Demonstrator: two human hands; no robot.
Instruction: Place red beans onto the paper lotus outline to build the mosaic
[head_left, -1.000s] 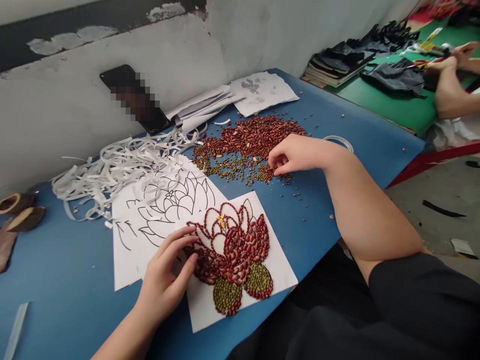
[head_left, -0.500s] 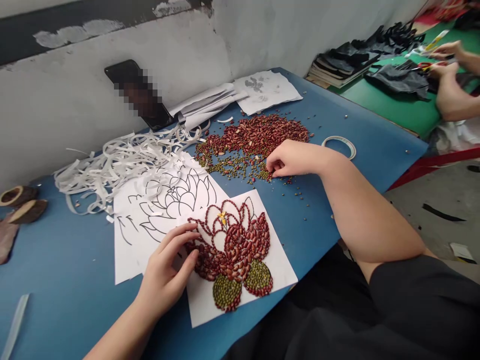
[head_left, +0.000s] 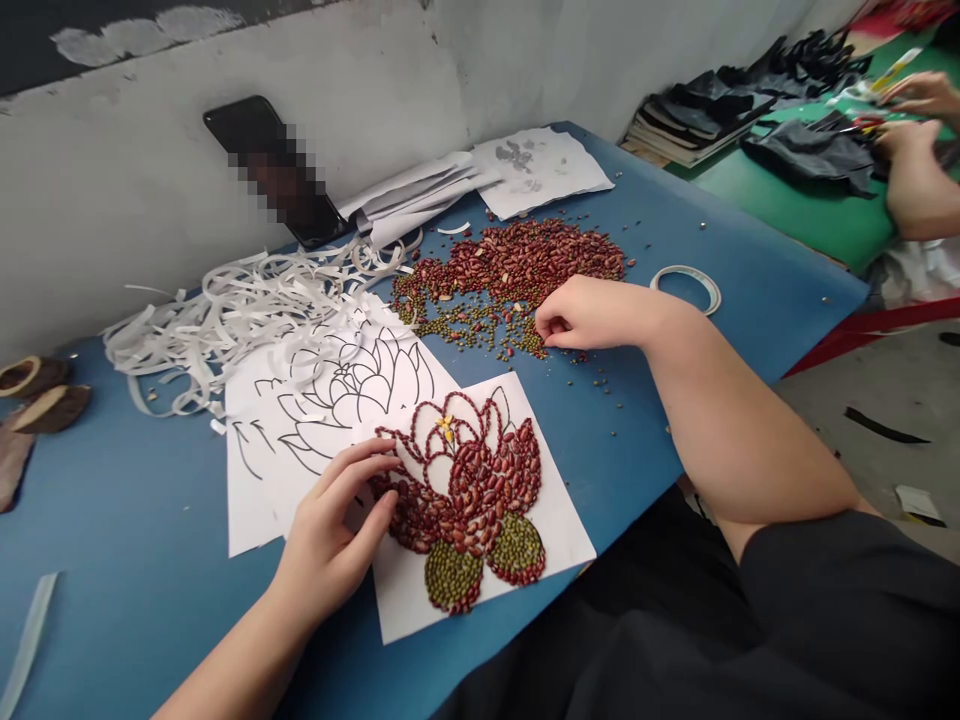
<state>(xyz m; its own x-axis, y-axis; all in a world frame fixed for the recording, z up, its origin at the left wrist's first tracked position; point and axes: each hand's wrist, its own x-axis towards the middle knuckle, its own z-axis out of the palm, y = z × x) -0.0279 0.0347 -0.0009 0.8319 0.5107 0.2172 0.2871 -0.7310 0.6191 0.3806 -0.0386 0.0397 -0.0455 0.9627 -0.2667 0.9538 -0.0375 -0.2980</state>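
Observation:
My left hand (head_left: 337, 530) rests with fingers apart on the left edge of a white sheet (head_left: 559, 515), touching a flower picture (head_left: 487, 480) made of red and green beans. Some petals are filled with red beans, others only outlined, and two round shapes below hold green beans. At the near right of the loose bean pile (head_left: 525, 258), my right hand (head_left: 574, 315) has its fingertips pinched together over green beans; whatever is between them is too small to make out. Printed flower drawings (head_left: 300, 465) lie partly under the bean sheet.
White paper strips (head_left: 247, 300) are heaped behind the drawings. A phone (head_left: 274, 170) leans on the wall. A tape roll (head_left: 686, 290) lies right of the beans. Wooden pieces (head_left: 52, 408) sit far left. Another person's hands (head_left: 915, 115) are over a green table (head_left: 810, 215).
The view has shifted slightly. My right hand stays at the edge of the bean pile, and my left hand remains on the sheet.

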